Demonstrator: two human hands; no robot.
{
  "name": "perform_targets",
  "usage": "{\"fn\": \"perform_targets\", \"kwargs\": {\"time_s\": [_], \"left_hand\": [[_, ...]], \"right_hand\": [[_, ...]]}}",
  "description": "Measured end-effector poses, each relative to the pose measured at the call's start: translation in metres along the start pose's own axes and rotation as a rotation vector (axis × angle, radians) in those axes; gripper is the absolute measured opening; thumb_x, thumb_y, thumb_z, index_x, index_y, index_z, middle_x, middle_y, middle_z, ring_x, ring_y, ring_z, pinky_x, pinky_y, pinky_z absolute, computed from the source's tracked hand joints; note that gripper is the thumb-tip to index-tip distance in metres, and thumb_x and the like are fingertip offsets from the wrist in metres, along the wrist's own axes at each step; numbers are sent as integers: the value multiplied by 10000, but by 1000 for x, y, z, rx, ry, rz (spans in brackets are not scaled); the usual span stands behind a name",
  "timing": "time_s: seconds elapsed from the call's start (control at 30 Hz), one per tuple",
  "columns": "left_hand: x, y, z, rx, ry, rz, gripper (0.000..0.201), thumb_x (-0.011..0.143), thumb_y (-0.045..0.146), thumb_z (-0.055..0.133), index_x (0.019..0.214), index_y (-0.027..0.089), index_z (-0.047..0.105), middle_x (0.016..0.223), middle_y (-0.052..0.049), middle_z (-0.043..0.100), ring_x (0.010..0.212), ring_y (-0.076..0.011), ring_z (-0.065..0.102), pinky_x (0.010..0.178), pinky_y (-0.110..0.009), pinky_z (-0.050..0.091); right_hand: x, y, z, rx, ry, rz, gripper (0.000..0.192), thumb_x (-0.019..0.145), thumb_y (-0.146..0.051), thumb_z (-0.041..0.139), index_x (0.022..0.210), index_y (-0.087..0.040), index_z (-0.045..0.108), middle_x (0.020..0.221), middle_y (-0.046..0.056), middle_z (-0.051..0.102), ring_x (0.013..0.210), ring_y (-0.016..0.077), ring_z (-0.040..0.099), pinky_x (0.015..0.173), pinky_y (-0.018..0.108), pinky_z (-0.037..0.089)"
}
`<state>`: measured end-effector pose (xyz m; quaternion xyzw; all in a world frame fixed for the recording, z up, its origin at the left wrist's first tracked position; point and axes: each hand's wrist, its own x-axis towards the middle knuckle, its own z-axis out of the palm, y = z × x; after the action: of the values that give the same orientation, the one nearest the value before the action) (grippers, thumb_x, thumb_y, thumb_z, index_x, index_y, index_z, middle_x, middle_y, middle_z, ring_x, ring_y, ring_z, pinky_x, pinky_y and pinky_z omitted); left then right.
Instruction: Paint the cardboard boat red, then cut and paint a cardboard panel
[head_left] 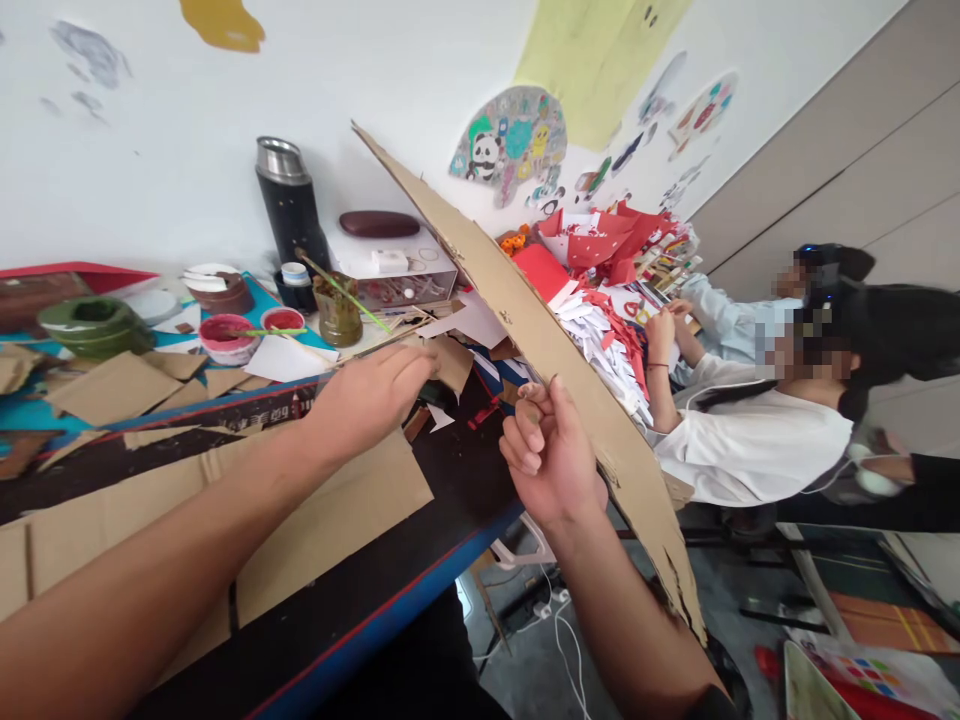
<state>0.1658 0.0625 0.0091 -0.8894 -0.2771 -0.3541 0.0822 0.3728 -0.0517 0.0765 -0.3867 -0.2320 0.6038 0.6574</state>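
The surface (450, 480) carries flat cardboard pieces. Above its right edge the long cardboard strip (540, 340) stands tilted, pinched in the closed right hand (551, 455). The left hand (371, 395), fingers curled, touches scraps on the surface.

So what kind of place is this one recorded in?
Most likely an art or craft classroom. Paint pots and a jar of brushes stand on the table among cardboard scraps, children's drawings hang on the wall, and the right hand holds up a large cardboard sheet.
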Motion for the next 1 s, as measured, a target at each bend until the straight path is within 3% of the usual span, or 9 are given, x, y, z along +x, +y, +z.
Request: {"fn": "perform_targets", "kwargs": {"time_s": [0.17, 0.37, 0.7, 0.83, 1.0], "left_hand": [[-59, -6, -18, 45, -96, 152, 245, 1057, 67, 485, 1121, 109, 718, 1371, -232, 757, 1202, -344, 752, 944, -450, 647], [-102, -14, -25, 35, -281, 68, 395, 1048, 60, 394, 1171, 181, 750, 1417, -161, 757, 1194, -302, 761, 951, -423, 640], [-94, -10, -34, 37, -395, 44, 395, 986, 16, 427, 1129, 199, 747, 1355, -166, 770, 1071, -306, 785, 889, -419, 631], [-92, -10, -38, 47, -343, 49, 345, 1024, 47, 436, 1117, 192, 735, 1306, -152, 787, 1045, -296, 785, 839, -389, 621], [-94, -9, -56, 47, -190, 13, 288, 1050, 79, 480, 1133, 193, 731, 1240, -122, 813, 1057, -279, 787, 889, -379, 620]], "right_hand": [[1, 1, -1, 0, -15, -7, 399, 1080, -488, 669, 844, -179, 756, 475, -88, 456, 358, 62, 329, 376, 190, 282], [1, 5, 3, -15, 1, 2, 410, 1079, -503, 667, 829, -185, 733, 474, -89, 444, 355, 64, 323, 373, 195, 271], [0, 10, 1, -32, 17, 6, 405, 1053, -524, 695, 827, -189, 725, 475, -90, 444, 364, 64, 320, 384, 198, 270], [-1, 17, -2, -18, 12, 6, 377, 1021, -510, 740, 833, -183, 733, 482, -89, 462, 367, 61, 327, 385, 196, 269], [-1, 31, -8, -8, 18, 35, 382, 998, -536, 764, 843, -188, 729, 478, -90, 471, 357, 65, 335, 384, 200, 271]]}}
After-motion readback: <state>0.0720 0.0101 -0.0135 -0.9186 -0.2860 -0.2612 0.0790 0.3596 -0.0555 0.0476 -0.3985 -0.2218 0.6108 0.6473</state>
